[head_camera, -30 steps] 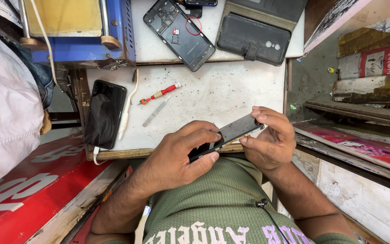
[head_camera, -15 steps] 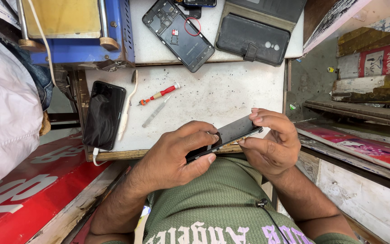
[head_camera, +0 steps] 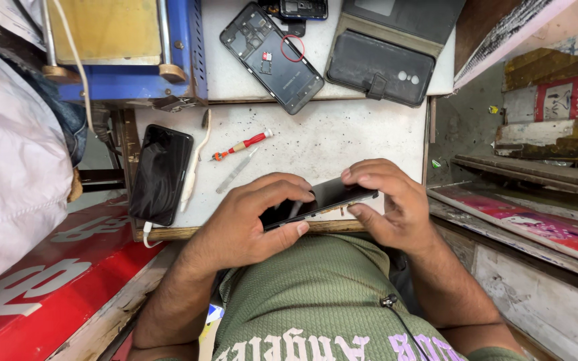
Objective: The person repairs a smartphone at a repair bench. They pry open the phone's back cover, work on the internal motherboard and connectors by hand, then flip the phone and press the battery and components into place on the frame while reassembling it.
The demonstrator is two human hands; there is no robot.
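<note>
Both of my hands hold a dark smartphone (head_camera: 326, 195) edge-on just above the near edge of the white worktable (head_camera: 342, 137). My left hand (head_camera: 249, 224) wraps its lower end, with the thumb and a fingertip pressed on the screen side. The upper end sits in my right hand (head_camera: 389, 204), whose fingers curl over the top edge. A red-handled screwdriver (head_camera: 241, 144) and a thin metal pry tool (head_camera: 235, 171) lie on the table just beyond my left hand.
A black phone (head_camera: 160, 174) with a white cable (head_camera: 192, 175) lies at the table's left edge. Farther back are an opened phone frame (head_camera: 272, 57), a black wallet case (head_camera: 379, 67) and a blue machine (head_camera: 125, 50). Red panels flank the table.
The phone has tilted a little flatter and shifted slightly toward my body, with my right fingers sliding further over its top end. My left hand keeps its grip.
</note>
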